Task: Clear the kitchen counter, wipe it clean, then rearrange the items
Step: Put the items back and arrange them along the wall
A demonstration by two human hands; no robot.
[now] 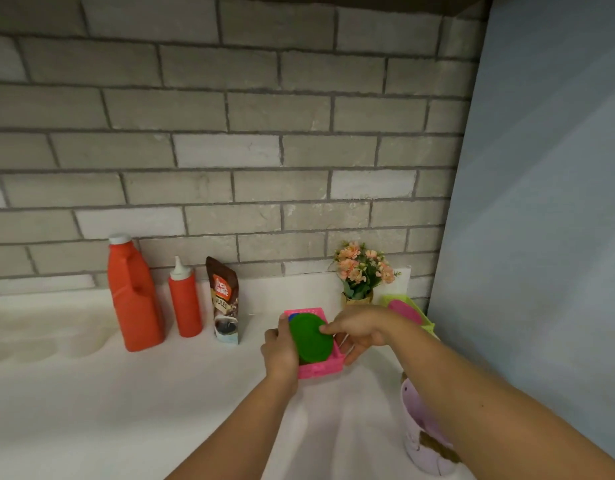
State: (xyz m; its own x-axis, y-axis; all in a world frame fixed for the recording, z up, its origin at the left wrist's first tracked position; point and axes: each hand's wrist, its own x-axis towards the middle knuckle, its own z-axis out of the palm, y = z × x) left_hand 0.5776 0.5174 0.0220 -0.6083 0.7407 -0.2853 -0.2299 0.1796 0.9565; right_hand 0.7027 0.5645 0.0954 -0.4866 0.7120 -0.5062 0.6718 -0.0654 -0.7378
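Head view: both hands grasp a pink basket (320, 370) resting on the white counter (160, 393), near its right end. Left hand (282, 348) curls over the left rim; right hand (361, 330) clasps the right rim, one finger touching the green disc (311, 337) inside. Red jug (136, 292), red squeeze bottle (185, 299) and brown pouch (224, 299) stand against the brick wall.

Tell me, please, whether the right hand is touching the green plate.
Touching. The head view shows the right hand with a fingertip laid on the green plate's upper right edge, with no gap between them.
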